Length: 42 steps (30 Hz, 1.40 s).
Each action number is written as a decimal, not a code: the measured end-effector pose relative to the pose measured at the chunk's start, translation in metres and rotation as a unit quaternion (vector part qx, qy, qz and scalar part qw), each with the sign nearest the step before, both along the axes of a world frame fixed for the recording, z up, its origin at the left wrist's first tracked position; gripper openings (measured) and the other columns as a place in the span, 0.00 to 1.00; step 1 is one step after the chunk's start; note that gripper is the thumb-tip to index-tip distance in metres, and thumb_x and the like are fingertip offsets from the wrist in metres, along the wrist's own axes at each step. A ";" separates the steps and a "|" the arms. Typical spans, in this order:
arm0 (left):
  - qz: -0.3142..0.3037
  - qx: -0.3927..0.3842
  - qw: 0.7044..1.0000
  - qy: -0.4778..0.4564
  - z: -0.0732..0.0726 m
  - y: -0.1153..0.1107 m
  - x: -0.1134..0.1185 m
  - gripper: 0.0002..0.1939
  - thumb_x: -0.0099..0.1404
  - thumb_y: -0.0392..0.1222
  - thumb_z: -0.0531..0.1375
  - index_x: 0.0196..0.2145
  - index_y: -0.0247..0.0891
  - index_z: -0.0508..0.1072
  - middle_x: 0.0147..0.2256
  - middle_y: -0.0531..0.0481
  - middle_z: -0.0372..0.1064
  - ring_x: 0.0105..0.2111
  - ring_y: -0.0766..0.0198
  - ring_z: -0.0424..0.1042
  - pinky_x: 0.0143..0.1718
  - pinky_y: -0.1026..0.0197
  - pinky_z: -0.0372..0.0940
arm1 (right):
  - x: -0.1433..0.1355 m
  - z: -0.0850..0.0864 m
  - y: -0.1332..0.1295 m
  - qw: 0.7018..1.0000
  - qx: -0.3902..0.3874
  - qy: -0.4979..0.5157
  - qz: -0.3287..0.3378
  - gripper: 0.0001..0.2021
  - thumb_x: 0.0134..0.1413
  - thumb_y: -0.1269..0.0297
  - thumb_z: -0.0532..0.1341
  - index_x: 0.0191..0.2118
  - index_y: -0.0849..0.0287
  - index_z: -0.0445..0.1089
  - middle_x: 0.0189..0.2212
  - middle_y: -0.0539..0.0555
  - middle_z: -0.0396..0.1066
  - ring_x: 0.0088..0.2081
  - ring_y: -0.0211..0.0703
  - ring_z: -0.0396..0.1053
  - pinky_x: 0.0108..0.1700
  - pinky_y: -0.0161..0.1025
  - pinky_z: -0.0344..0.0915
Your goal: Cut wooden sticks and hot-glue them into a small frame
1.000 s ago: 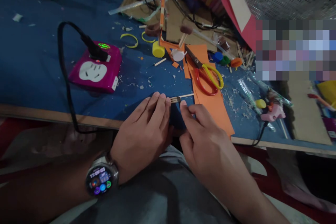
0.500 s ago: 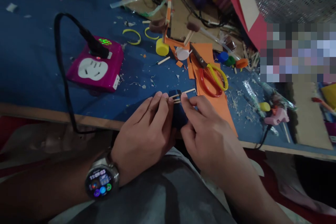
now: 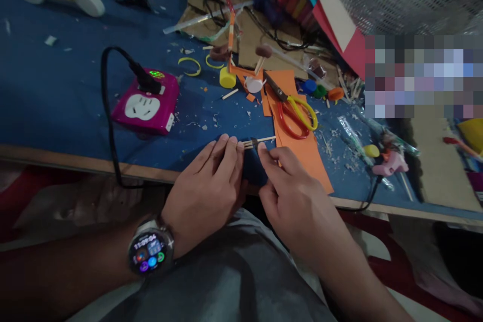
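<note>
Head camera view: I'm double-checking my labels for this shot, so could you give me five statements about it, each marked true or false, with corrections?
1. The left hand has its fingers at the thin pale sticks. True.
2. The scissors are in the right hand. False: they lie on the orange paper, and that hand's index finger is at the dark band on the sticks.
3. A black plug sits in the magenta box. True.
4. The watch is on the right wrist. False: it is on the left wrist.
5. In the picture, the yellow cap is left of the white cap. True.
</note>
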<state>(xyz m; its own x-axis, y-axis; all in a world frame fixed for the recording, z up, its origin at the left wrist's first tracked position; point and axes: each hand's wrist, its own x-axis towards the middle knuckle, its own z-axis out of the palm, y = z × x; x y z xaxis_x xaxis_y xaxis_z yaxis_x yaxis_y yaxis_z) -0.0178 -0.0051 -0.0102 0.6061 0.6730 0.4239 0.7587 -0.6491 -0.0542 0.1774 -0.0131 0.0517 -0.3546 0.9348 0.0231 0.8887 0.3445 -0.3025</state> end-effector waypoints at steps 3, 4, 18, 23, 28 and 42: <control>0.003 0.003 1.000 -0.008 0.002 0.000 0.000 0.28 0.81 0.37 0.54 0.68 0.09 0.72 0.65 0.18 0.76 0.66 0.32 0.79 0.66 0.39 0.78 | 0.003 0.001 -0.006 1.000 -0.009 0.013 0.002 0.29 0.71 0.75 0.52 0.73 0.74 0.69 0.57 0.71 0.78 0.47 0.54 0.83 0.47 0.51 0.87; 0.003 0.004 1.000 -0.011 0.003 0.000 0.000 0.28 0.81 0.37 0.54 0.67 0.09 0.73 0.65 0.18 0.76 0.65 0.32 0.80 0.66 0.39 0.78 | 0.004 0.002 -0.009 1.000 -0.013 0.021 0.002 0.28 0.71 0.76 0.52 0.73 0.73 0.69 0.56 0.70 0.78 0.47 0.54 0.83 0.47 0.51 0.86; 0.010 -0.046 0.997 -0.057 0.008 0.001 -0.005 0.27 0.82 0.41 0.60 0.69 0.16 0.72 0.66 0.24 0.77 0.67 0.35 0.77 0.68 0.37 0.76 | 0.044 0.024 0.059 0.998 0.022 0.055 0.029 0.22 0.71 0.74 0.59 0.67 0.63 0.71 0.60 0.66 0.81 0.59 0.60 0.81 0.58 0.53 0.77; 0.026 -0.063 0.996 -0.052 0.008 0.001 -0.006 0.28 0.83 0.43 0.58 0.70 0.19 0.72 0.67 0.25 0.75 0.71 0.31 0.73 0.71 0.33 0.70 | 0.026 0.017 0.095 0.995 -0.063 -0.023 0.068 0.38 0.67 0.77 0.60 0.80 0.59 0.59 0.59 0.68 0.82 0.59 0.65 0.80 0.59 0.57 0.75; 0.033 -0.068 0.996 -0.046 0.009 0.002 -0.009 0.30 0.83 0.46 0.57 0.72 0.21 0.70 0.70 0.28 0.72 0.74 0.29 0.68 0.73 0.33 0.65 | 0.025 0.013 0.109 0.988 -0.078 -0.062 0.117 0.40 0.68 0.75 0.58 0.83 0.59 0.56 0.55 0.69 0.83 0.55 0.66 0.80 0.57 0.56 0.74; 0.047 -0.060 0.997 -0.006 0.008 0.003 -0.013 0.32 0.83 0.48 0.55 0.75 0.22 0.66 0.76 0.24 0.64 0.75 0.29 0.65 0.71 0.33 0.69 | 0.042 0.013 0.123 0.985 -0.001 -0.019 0.171 0.42 0.65 0.74 0.61 0.83 0.56 0.55 0.50 0.63 0.81 0.45 0.55 0.78 0.47 0.46 0.72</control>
